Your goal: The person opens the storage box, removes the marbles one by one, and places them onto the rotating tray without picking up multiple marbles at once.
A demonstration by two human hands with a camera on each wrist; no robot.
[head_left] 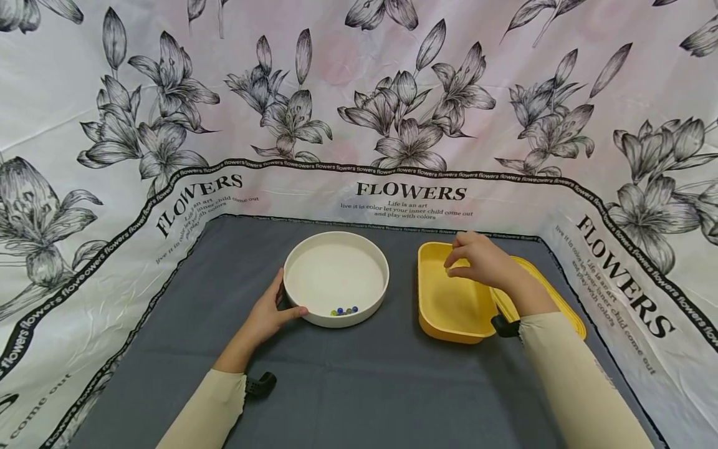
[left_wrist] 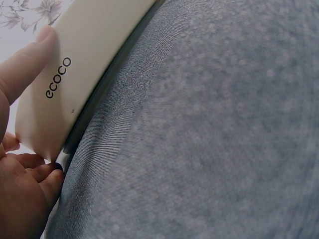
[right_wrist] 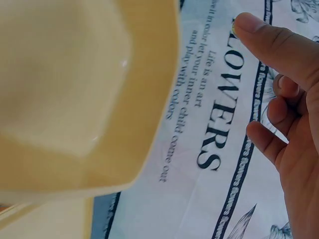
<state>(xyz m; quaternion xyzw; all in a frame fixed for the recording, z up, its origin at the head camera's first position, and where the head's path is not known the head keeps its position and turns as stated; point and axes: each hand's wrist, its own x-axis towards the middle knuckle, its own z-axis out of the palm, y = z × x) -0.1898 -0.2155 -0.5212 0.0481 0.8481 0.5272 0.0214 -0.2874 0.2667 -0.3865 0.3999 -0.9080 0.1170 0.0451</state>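
Observation:
A round white dish [head_left: 336, 274] stands on the grey cloth, with several small glass marbles [head_left: 344, 311] lying near its front wall. My left hand [head_left: 268, 317] grips the dish from its left side. In the left wrist view its thumb [left_wrist: 30, 59] lies on the outer wall, and the other fingers curl at the bottom edge. Over the yellow box [head_left: 429, 308] is my right hand [head_left: 482, 262], thumb and forefinger close together. A yellow-green sliver, seemingly a marble [right_wrist: 234, 30], shows at the thumb tip in the right wrist view; the rest of it is hidden.
A yellow lid [head_left: 573, 318] lies to the right of the box, partly covered by my right forearm. Grey cloth [head_left: 336, 386] spreads in front of the dish and box. Behind stands a white flower-printed sheet [head_left: 314, 193].

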